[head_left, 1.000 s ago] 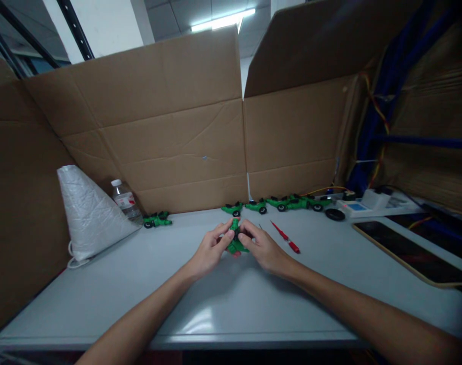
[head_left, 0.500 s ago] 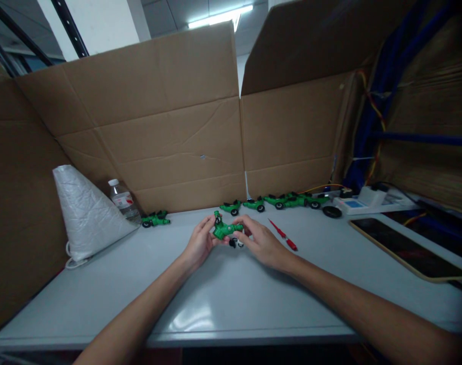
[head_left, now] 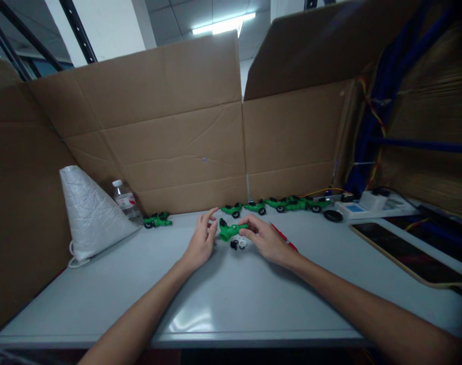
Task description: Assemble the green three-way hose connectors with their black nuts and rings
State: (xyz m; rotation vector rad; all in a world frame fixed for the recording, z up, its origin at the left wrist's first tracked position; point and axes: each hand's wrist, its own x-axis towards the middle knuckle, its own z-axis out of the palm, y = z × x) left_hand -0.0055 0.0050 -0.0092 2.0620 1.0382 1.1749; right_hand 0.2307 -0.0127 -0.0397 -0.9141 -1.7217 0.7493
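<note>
A small green toy vehicle body (head_left: 228, 231) with a black part on top is pinched at its right end by my right hand (head_left: 264, 238). Beside its left end, my left hand (head_left: 201, 238) is open, fingers apart and holding nothing. Just below the toy, small black and white pieces (head_left: 238, 244), which look like wheel parts, lie on the table. A red screwdriver (head_left: 283, 236) rests behind my right hand, partly hidden by it.
Several green toy vehicles (head_left: 291, 204) line the cardboard wall (head_left: 177, 152), with more green toys (head_left: 157, 220) at left. A water bottle (head_left: 126, 202) and silvery bag (head_left: 92, 218) stand far left. At right are a black ring (head_left: 332, 216), a phone (head_left: 405, 253) and a power strip (head_left: 379, 204).
My left hand has let go of the green toy body and moved slightly left. My right hand keeps hold of it, and the small pieces below show more fully.
</note>
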